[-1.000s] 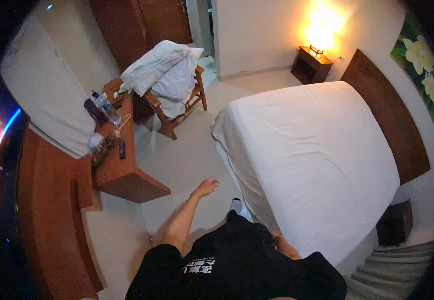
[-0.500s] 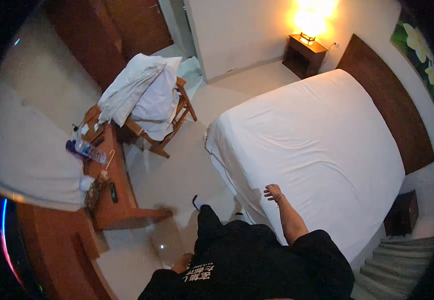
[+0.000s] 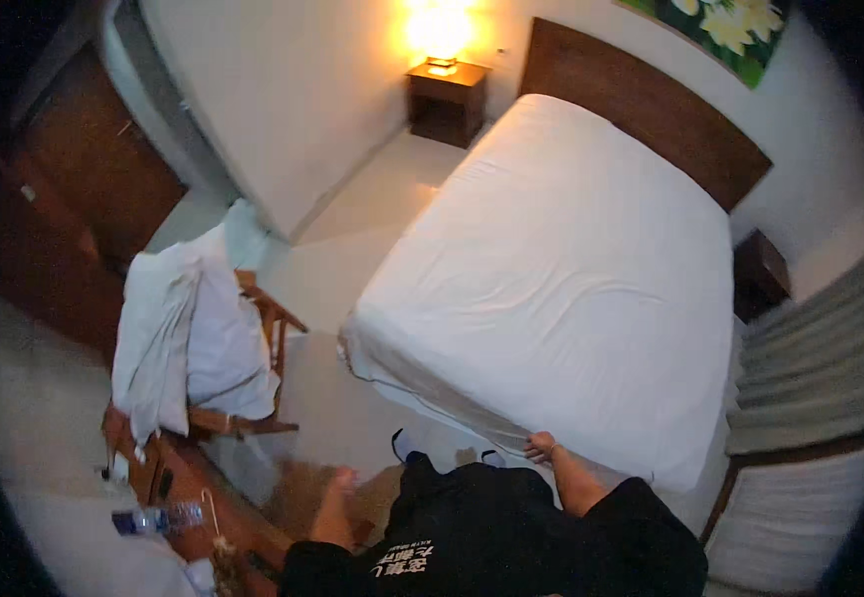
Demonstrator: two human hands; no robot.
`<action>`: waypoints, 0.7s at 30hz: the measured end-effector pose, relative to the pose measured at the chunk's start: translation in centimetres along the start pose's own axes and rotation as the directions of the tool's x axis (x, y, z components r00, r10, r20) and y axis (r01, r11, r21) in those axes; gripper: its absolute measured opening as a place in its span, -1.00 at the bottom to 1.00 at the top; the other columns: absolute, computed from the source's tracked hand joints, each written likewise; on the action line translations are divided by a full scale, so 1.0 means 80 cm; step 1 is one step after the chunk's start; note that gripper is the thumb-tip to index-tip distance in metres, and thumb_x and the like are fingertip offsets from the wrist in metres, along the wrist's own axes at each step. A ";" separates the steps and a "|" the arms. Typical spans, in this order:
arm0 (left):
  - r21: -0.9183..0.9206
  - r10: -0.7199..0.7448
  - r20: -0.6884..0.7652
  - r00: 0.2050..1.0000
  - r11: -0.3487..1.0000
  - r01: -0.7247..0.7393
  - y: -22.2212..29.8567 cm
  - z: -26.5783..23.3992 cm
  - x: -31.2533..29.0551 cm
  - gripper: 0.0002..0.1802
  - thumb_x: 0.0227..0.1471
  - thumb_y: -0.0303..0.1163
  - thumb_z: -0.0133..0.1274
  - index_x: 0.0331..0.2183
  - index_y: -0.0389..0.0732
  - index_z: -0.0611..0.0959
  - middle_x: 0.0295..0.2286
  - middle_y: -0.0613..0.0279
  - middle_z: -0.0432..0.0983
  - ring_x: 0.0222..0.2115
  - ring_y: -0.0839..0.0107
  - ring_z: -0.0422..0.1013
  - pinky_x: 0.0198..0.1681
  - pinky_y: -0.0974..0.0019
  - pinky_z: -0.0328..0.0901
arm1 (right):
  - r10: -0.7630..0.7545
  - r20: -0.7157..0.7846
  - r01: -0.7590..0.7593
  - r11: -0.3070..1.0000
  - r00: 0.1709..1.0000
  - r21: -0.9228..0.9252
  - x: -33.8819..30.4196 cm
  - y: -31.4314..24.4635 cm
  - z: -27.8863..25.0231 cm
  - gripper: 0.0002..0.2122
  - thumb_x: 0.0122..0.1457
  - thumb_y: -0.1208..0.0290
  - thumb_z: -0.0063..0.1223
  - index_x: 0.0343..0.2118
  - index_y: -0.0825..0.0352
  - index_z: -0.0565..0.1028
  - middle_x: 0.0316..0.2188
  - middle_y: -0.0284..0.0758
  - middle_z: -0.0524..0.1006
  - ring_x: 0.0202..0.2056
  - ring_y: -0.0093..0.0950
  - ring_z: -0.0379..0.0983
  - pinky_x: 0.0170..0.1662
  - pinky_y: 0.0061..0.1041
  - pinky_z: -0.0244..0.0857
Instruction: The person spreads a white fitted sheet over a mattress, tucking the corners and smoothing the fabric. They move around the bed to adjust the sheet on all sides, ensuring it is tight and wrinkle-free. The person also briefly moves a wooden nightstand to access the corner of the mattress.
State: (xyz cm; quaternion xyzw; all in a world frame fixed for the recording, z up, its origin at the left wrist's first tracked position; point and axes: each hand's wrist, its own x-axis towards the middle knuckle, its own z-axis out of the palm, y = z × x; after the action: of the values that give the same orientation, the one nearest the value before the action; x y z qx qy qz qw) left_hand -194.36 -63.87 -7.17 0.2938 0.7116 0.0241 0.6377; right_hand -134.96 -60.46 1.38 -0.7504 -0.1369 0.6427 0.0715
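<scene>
A white fitted sheet [image 3: 551, 289] covers the mattress of the bed, with shallow wrinkles across its middle and near the foot. At the foot edge is my right hand [image 3: 541, 448], its fingers loosely bent and apart against the border of the sheet; I see nothing gripped in it. My left hand [image 3: 340, 480] hangs low over the floor beside the desk, away from the bed. Motion smears its fingers, so their pose does not show.
A wooden chair [image 3: 271, 318] heaped with white bedding [image 3: 198, 328] stands left of the bed. A desk [image 3: 203, 488] at lower left bears a plastic bottle [image 3: 178, 515]. Beyond the bed are a headboard [image 3: 641, 109] and a nightstand [image 3: 449, 99] with a lit lamp [image 3: 439, 35].
My view has swung right, so the bed, chair and desk sit differently in it. My right hand has come from above the bed down to its foot edge. My left hand has swung out forward.
</scene>
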 end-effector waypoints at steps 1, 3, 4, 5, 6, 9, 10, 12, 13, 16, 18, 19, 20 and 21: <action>0.073 0.041 -0.012 0.999 0.996 -0.040 0.018 -0.044 0.023 -0.69 -0.02 -0.19 -0.04 -0.41 -0.27 0.55 -0.43 -0.03 0.48 -0.50 0.08 0.44 -0.46 0.03 0.33 | 0.014 -0.016 -0.013 1.000 1.000 0.026 -0.014 0.005 0.009 -0.58 0.12 0.16 -0.07 -0.03 0.32 0.34 -0.20 -0.18 0.50 -0.29 -0.32 0.49 -0.26 -0.18 0.36; 0.216 0.134 0.011 0.991 0.967 -0.133 0.077 -0.106 0.074 -0.70 -0.03 -0.21 -0.03 -0.43 -0.29 0.56 -0.44 -0.05 0.48 -0.52 0.08 0.44 -0.48 0.04 0.33 | -0.101 -0.042 0.107 0.980 0.994 0.169 -0.031 0.023 0.017 -0.59 0.12 0.13 -0.09 -0.05 0.31 0.34 -0.19 -0.21 0.49 -0.26 -0.33 0.47 -0.26 -0.19 0.34; 0.283 0.164 0.010 0.986 0.946 -0.160 0.107 -0.133 0.094 -0.70 -0.04 -0.21 -0.02 -0.45 -0.29 0.56 -0.45 -0.05 0.48 -0.53 0.07 0.44 -0.48 0.04 0.33 | -0.107 -0.050 0.115 0.971 0.993 0.208 -0.039 0.024 0.031 -0.59 0.12 0.13 -0.10 -0.05 0.30 0.34 -0.18 -0.21 0.48 -0.26 -0.33 0.46 -0.25 -0.17 0.33; 0.377 0.144 0.003 0.990 0.916 -0.135 0.139 -0.115 0.114 -0.71 -0.03 -0.23 -0.05 -0.45 -0.29 0.54 -0.48 0.00 0.45 -0.57 0.14 0.39 -0.51 0.06 0.30 | -0.112 -0.070 0.126 0.964 0.991 0.235 -0.052 0.017 0.034 -0.59 0.12 0.12 -0.11 -0.06 0.30 0.33 -0.18 -0.22 0.48 -0.26 -0.32 0.46 -0.24 -0.16 0.32; 0.478 0.118 -0.013 0.993 0.873 -0.098 0.186 -0.111 0.131 -0.73 -0.03 -0.24 -0.08 -0.46 -0.28 0.52 -0.51 0.04 0.42 -0.60 0.21 0.33 -0.53 0.07 0.26 | -0.110 -0.078 0.127 0.954 0.991 0.272 -0.066 0.021 0.040 -0.59 0.12 0.12 -0.12 -0.06 0.29 0.33 -0.17 -0.22 0.47 -0.25 -0.32 0.45 -0.22 -0.15 0.31; 0.813 0.388 0.170 0.906 0.464 -0.351 0.319 -0.050 0.155 -0.51 0.01 -0.16 -0.23 -0.43 -0.42 0.59 -0.42 -0.17 0.52 -0.37 0.01 0.46 -0.23 0.03 0.29 | -0.090 -0.113 0.123 0.937 0.989 0.326 -0.082 0.059 0.048 -0.60 0.14 0.14 -0.14 -0.02 0.26 0.31 -0.12 -0.22 0.45 -0.22 -0.32 0.45 -0.20 -0.16 0.30; 0.848 0.415 0.194 0.889 0.385 -0.365 0.348 -0.125 0.164 -0.47 0.05 -0.10 -0.25 -0.36 -0.41 0.58 -0.38 -0.17 0.52 -0.31 -0.01 0.45 -0.19 0.04 0.27 | -0.151 -0.022 0.150 0.934 0.988 0.325 -0.062 0.017 0.089 -0.60 0.14 0.15 -0.14 -0.02 0.27 0.31 -0.12 -0.21 0.45 -0.21 -0.31 0.44 -0.19 -0.15 0.30; 0.487 0.418 0.290 0.861 0.710 -0.509 0.413 0.083 0.104 -0.48 0.06 -0.05 -0.19 -0.33 -0.37 0.55 -0.38 -0.10 0.51 -0.32 0.11 0.43 -0.19 0.12 0.28 | 0.078 -0.122 -0.015 0.895 0.989 0.446 -0.084 0.131 0.050 -0.61 0.14 0.17 -0.15 -0.01 0.27 0.30 -0.11 -0.21 0.45 -0.20 -0.31 0.44 -0.15 -0.12 0.29; 0.408 0.552 0.347 0.758 0.639 -0.652 0.426 0.085 0.093 -0.52 0.06 -0.08 -0.15 -0.30 -0.36 0.54 -0.38 -0.06 0.51 -0.31 0.17 0.43 -0.20 0.15 0.29 | 0.099 -0.084 -0.051 0.893 0.992 0.447 -0.080 0.135 0.062 -0.60 0.14 0.18 -0.15 0.00 0.29 0.30 -0.11 -0.21 0.45 -0.20 -0.31 0.44 -0.15 -0.12 0.29; 0.178 0.619 0.433 0.655 0.653 -0.736 0.419 0.096 0.053 -0.62 0.06 -0.18 -0.05 -0.26 -0.32 0.54 -0.37 0.07 0.50 -0.29 0.32 0.41 -0.23 0.24 0.32 | 0.162 -0.029 -0.133 0.889 0.986 0.438 -0.058 0.146 0.081 -0.61 0.13 0.22 -0.14 -0.01 0.31 0.31 -0.14 -0.22 0.46 -0.24 -0.31 0.46 -0.20 -0.15 0.33; 0.156 0.549 0.465 0.695 0.722 -0.674 0.429 0.129 -0.015 -0.66 0.05 -0.22 -0.04 -0.25 -0.32 0.54 -0.38 0.10 0.50 -0.30 0.33 0.41 -0.24 0.26 0.32 | 0.252 -0.055 -0.194 0.853 0.966 0.485 -0.056 0.177 0.073 -0.64 0.11 0.22 -0.12 -0.07 0.30 0.35 -0.23 -0.24 0.50 -0.34 -0.33 0.49 -0.29 -0.20 0.35; 0.161 0.500 0.474 0.725 0.760 -0.630 0.422 0.117 -0.041 -0.67 0.05 -0.25 -0.04 -0.25 -0.32 0.54 -0.38 0.12 0.51 -0.31 0.34 0.41 -0.25 0.26 0.32 | 0.272 -0.056 -0.211 0.846 0.961 0.489 -0.049 0.185 0.078 -0.63 0.11 0.22 -0.12 -0.06 0.30 0.35 -0.23 -0.24 0.50 -0.34 -0.33 0.48 -0.29 -0.21 0.35; 0.271 0.415 0.461 0.784 0.776 -0.570 0.404 0.086 -0.037 -0.65 0.06 -0.22 -0.05 -0.24 -0.32 0.53 -0.38 0.10 0.51 -0.31 0.32 0.41 -0.23 0.25 0.31 | 0.277 -0.058 -0.215 0.846 0.959 0.487 -0.034 0.179 0.076 -0.63 0.11 0.22 -0.13 -0.05 0.30 0.34 -0.24 -0.24 0.50 -0.35 -0.34 0.48 -0.29 -0.22 0.34; 0.371 0.335 0.424 0.842 0.784 -0.498 0.369 0.042 -0.019 -0.62 0.07 -0.19 -0.06 -0.23 -0.32 0.53 -0.38 0.08 0.51 -0.31 0.31 0.41 -0.22 0.23 0.31 | 0.274 -0.059 -0.215 0.855 0.960 0.473 -0.021 0.162 0.085 -0.62 0.11 0.22 -0.13 -0.04 0.29 0.34 -0.25 -0.24 0.50 -0.36 -0.35 0.48 -0.30 -0.23 0.34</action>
State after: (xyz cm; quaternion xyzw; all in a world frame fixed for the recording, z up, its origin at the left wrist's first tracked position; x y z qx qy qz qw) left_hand -179.79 -41.33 5.60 0.5899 0.4927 -0.0558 0.6373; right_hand -140.43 -73.77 -1.81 -0.7614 0.1210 0.6126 0.1741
